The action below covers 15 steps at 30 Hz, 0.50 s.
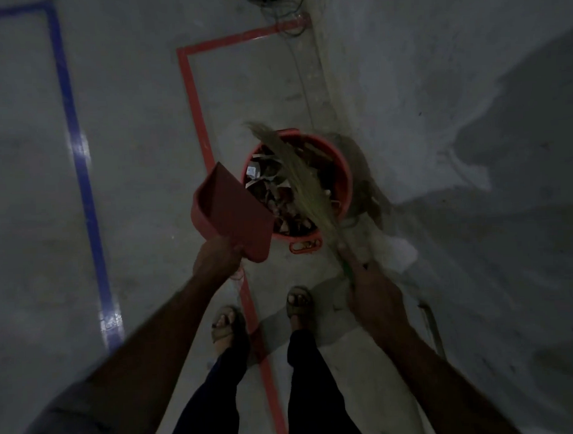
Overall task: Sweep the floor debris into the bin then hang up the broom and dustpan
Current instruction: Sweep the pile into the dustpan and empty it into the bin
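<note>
The left hand is curled tight around the handle of the red dustpan. The fingers wrap the handle, so the hand is closed on it. The dustpan is lifted up off the floor. Its wide open mouth points up and to the right, and its front edge hangs over the left side of the red bin. The pan looks bare inside.

The right hand is closed around the thin green handle of the broom. The hand is a bit blurry, but the fingers are wrapped round the stick. The soft grassy brush of the broom reaches up and to the left from the hand, right across the top of the bin. The tip of the brush pokes out past the far rim.

The bin stands on the grey floor, just in front of the person's two feet in sandals. It is between the two hands and a little farther away. Inside it lies a pile of debris, like dry leaves and bits of paper. The bin has a small loop handle on its near side.

A red tape line runs on the floor beside the bin and between the feet. A blue tape line runs well off to the left. Some dark wires lie far ahead.
</note>
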{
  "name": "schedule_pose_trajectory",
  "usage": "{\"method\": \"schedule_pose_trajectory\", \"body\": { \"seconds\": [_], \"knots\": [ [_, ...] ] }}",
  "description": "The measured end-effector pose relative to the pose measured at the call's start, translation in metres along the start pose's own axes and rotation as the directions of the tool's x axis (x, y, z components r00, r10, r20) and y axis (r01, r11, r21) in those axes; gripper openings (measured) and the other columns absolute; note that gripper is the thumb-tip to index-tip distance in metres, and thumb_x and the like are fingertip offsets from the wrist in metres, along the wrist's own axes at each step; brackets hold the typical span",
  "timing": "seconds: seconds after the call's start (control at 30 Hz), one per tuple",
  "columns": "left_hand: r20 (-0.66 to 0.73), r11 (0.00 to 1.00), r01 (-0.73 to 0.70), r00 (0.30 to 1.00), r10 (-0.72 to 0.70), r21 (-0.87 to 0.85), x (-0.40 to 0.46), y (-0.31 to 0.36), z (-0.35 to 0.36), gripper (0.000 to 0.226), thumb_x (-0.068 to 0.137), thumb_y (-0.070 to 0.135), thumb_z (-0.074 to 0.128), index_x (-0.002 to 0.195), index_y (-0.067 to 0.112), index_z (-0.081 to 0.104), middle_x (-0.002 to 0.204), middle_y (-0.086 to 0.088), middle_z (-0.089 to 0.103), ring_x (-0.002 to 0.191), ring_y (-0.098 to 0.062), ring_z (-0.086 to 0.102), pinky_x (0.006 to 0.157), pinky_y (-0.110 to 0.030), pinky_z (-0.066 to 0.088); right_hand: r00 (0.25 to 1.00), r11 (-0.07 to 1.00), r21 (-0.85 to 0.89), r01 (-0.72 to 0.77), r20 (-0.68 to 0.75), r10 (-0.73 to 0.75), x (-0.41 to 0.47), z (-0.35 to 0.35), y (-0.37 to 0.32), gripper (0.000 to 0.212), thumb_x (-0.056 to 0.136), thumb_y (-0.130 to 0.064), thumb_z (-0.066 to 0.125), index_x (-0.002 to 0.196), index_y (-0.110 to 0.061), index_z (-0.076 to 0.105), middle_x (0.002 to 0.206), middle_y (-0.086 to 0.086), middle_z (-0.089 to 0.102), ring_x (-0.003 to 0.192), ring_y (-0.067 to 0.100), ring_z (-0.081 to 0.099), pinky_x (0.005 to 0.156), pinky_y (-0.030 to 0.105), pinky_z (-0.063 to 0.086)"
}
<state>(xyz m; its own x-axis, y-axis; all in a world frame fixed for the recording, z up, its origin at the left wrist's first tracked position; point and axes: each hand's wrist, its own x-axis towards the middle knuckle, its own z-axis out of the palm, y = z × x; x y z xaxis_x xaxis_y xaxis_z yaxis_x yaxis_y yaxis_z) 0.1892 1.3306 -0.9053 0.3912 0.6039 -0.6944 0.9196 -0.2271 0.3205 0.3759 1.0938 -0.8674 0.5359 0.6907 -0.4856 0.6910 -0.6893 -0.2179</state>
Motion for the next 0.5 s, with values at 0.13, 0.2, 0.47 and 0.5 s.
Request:
{"method": "schedule_pose_trajectory", "body": {
  "seconds": [0.13,0.2,0.47,0.5],
  "knots": [
    [0.018,0.999,0.015,1.0,-0.014,-0.044,-0.002,-0.03,0.019,0.043,0.101,0.042,0.041,0.108,0.01,0.068,0.109,-0.017,0.067,0.104,-0.034,0.063,0.08,-0.035,0.044,0.996,0.992,0.096,0.077,-0.054,-0.072,0.083,0.04,-0.034,0.06,0.095,-0.012,0.042,0.153,-0.025,0.036,0.115,0.018,0.057,0.096,0.037,0.062,0.072,0.034,0.046],
    [-0.009,0.997,0.003,1.0,-0.003,-0.081,-0.009,-0.034,0.022,0.047,0.1,0.045,0.041,0.112,0.009,0.068,0.109,-0.017,0.067,0.102,-0.033,0.063,0.079,-0.035,0.044,0.999,0.995,0.086,0.052,-0.007,-0.052,0.115,0.056,-0.035,0.056,0.097,-0.013,0.041,0.153,-0.021,0.036,0.116,0.018,0.06,0.102,0.037,0.063,0.077,0.034,0.048],
    [0.003,0.948,0.162,0.986,-0.167,-0.274,0.004,-0.042,0.044,0.033,0.098,0.035,0.061,0.11,0.005,0.065,0.108,-0.018,0.067,0.101,-0.035,0.064,0.083,-0.039,0.048,0.945,0.948,0.25,-0.199,0.306,0.117,0.147,0.086,-0.016,0.054,0.099,-0.022,0.039,0.152,-0.012,0.032,0.138,0.015,0.053,0.122,0.033,0.054,0.084,0.019,0.046],
    [0.006,0.937,0.176,0.983,-0.182,-0.303,0.004,-0.042,0.045,0.03,0.097,0.036,0.062,0.107,0.007,0.065,0.104,-0.015,0.067,0.1,-0.034,0.064,0.081,-0.038,0.047,0.949,0.95,0.237,-0.204,0.285,0.133,0.142,0.091,-0.011,0.058,0.098,-0.017,0.044,0.154,-0.015,0.029,0.139,0.015,0.053,0.122,0.034,0.054,0.087,0.023,0.047]
  ]
}}
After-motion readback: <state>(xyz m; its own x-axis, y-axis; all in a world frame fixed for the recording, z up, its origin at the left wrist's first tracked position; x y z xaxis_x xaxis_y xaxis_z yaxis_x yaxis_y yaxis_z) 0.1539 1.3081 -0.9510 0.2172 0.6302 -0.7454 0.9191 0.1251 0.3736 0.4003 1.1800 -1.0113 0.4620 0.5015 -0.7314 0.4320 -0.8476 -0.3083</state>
